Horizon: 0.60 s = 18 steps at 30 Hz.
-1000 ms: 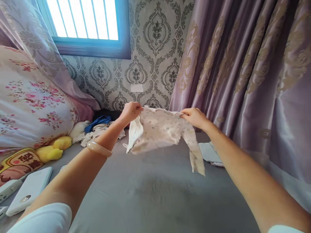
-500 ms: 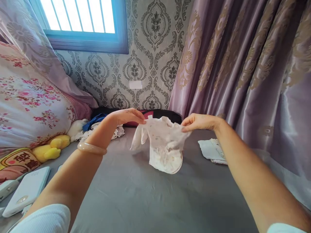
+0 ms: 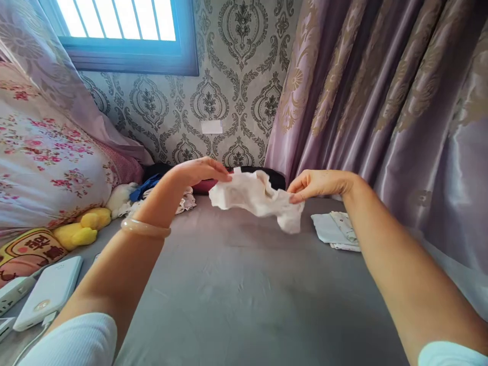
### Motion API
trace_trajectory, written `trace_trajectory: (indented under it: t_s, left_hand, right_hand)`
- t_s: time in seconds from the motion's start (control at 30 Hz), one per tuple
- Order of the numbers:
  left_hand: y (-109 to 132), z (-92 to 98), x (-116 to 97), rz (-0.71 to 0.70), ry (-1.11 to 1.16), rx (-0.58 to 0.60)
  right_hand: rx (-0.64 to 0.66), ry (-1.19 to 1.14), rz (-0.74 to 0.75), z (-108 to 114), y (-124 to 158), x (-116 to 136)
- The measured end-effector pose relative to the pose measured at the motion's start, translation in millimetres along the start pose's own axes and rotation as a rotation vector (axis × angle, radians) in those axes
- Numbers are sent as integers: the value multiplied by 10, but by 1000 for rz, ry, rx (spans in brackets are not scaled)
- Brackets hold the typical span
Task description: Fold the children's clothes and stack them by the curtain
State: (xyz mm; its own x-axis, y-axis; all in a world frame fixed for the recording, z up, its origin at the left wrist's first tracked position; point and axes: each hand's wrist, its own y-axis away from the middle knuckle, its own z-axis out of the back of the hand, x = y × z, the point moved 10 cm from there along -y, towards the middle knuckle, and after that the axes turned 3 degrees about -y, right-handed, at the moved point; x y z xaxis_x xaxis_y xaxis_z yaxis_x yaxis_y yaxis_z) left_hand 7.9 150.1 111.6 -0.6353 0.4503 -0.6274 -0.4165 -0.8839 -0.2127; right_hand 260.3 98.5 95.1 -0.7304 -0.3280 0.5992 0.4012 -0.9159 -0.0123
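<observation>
A small pale pink baby garment [image 3: 259, 197] with a faint print hangs bunched in the air above the grey bed sheet [image 3: 244, 284]. My left hand [image 3: 200, 170] pinches its left edge, fingers pressed together. A pink bangle sits on that wrist. My right hand [image 3: 318, 184] pinches the garment's right edge. Both arms reach forward over the bed.
A folded white cloth [image 3: 335, 230] lies at the right by the purple curtain [image 3: 381, 101]. A heap of clothes [image 3: 163, 195] sits at the wall. At the left are a floral quilt [image 3: 41, 152], a yellow plush toy [image 3: 82, 229] and white power banks [image 3: 48, 294].
The garment was spread out with sleeves hanging, then dropped lower and crumpled. Now it is gathered into a bunch between my two hands, lifted off the sheet.
</observation>
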Motion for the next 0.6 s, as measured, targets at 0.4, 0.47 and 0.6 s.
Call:
trace_trajectory:
  t_s: [0.4, 0.47, 0.6]
  left_hand:
    - [-105, 76, 241, 27, 108, -281]
    - [-101, -79, 281, 35, 237, -52]
    - [-61, 110, 508, 97, 297, -193]
  right_hand:
    - [-259, -59, 1, 178, -113, -79]
    - [-62, -120, -5, 9, -69, -25]
    - [-338, -63, -3, 284, -69, -111]
